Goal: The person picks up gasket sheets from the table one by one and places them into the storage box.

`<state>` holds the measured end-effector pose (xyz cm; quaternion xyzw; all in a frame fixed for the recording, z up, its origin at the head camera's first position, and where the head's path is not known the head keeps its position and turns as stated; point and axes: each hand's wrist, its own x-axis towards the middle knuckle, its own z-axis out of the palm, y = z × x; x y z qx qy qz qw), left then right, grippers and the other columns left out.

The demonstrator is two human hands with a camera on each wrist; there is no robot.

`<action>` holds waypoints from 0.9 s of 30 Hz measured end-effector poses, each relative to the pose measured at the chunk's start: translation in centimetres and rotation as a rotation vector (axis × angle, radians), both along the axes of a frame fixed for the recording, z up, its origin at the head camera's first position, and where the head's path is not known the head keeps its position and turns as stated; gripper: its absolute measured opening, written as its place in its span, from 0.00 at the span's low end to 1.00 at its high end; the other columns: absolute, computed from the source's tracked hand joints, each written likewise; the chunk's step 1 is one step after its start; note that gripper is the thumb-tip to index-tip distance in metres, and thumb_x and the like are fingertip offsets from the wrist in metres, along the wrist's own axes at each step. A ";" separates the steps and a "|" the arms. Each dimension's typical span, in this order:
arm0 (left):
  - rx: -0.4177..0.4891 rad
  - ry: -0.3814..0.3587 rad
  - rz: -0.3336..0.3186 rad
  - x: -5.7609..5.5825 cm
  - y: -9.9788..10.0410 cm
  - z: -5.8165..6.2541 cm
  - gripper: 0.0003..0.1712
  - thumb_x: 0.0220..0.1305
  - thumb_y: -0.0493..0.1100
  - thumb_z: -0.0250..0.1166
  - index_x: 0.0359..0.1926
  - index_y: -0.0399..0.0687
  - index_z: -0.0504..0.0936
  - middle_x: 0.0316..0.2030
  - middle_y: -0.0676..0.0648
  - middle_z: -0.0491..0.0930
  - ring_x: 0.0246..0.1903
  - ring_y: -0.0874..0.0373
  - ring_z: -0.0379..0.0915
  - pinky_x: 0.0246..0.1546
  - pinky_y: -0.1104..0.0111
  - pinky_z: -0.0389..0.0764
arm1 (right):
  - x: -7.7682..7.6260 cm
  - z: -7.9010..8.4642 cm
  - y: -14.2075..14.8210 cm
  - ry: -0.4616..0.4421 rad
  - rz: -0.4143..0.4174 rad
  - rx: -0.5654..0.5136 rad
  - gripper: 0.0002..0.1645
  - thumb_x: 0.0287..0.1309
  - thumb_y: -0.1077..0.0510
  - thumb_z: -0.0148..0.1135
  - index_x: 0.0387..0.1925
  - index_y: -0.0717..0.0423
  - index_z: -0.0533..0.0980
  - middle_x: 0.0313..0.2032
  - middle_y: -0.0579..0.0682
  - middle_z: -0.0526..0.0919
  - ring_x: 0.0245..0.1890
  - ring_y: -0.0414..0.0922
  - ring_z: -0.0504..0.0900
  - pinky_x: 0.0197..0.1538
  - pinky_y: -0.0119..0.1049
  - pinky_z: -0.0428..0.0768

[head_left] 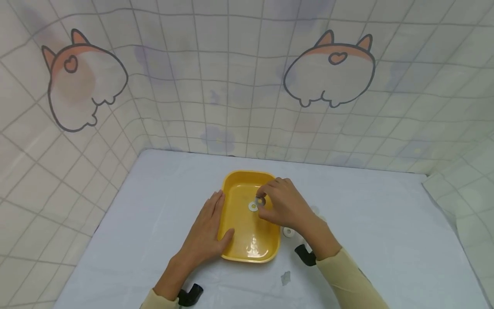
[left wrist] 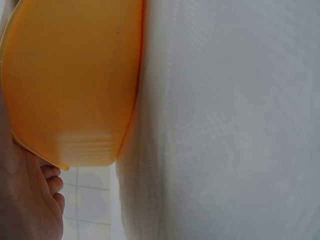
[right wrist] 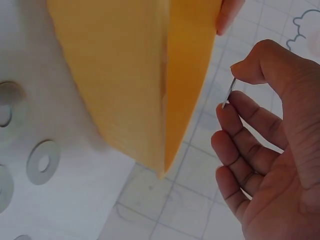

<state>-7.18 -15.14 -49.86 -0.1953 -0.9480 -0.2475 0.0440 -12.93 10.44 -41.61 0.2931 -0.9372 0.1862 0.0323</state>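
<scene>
A yellow tray (head_left: 241,238) rests on the white-covered table. Above it, my right hand (head_left: 284,203) pinches a flat metal washer (head_left: 260,201) between thumb and fingertips; the right wrist view shows this washer (right wrist: 229,92) edge-on. Inside the tray a second washer (head_left: 252,206) lies flat, just left of the held one. My left hand (head_left: 206,234) lies along the tray's left side with straight fingers, the thumb over the rim. In the left wrist view, the palm (left wrist: 30,200) is beside the tray's outer wall (left wrist: 75,90).
Several loose washers (right wrist: 43,162) lie on the table right of the tray, partly hidden by the right forearm in the head view. A small grey patch (head_left: 285,278) is near the front. Black wrist mounts (head_left: 306,255) show at both wrists. Patterned curtains (head_left: 231,86) surround the table.
</scene>
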 end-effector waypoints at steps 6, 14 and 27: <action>-0.001 0.009 -0.005 0.1 0.0 0.1 0.54 0.69 0.55 0.61 0.85 0.37 0.47 0.86 0.42 0.47 0.85 0.47 0.45 0.85 0.52 0.51 | -0.6 0.6 -1.2 -0.006 0.034 0.032 0.13 0.60 0.50 0.70 0.42 0.52 0.87 0.40 0.45 0.90 0.46 0.48 0.81 0.59 0.46 0.79; -0.004 0.016 -0.009 0.0 0.1 0.1 0.53 0.69 0.55 0.61 0.84 0.36 0.48 0.85 0.41 0.48 0.85 0.46 0.46 0.85 0.52 0.52 | -1.7 0.9 -2.6 0.027 0.074 0.073 0.12 0.58 0.51 0.68 0.41 0.51 0.87 0.39 0.44 0.90 0.42 0.47 0.79 0.55 0.44 0.78; -0.009 0.010 -0.004 -0.1 0.0 -0.2 0.54 0.69 0.55 0.60 0.85 0.37 0.47 0.86 0.42 0.47 0.85 0.46 0.45 0.85 0.50 0.53 | -2.6 0.4 -4.2 -0.002 0.086 0.078 0.12 0.59 0.52 0.67 0.42 0.50 0.87 0.42 0.45 0.91 0.46 0.48 0.82 0.57 0.45 0.79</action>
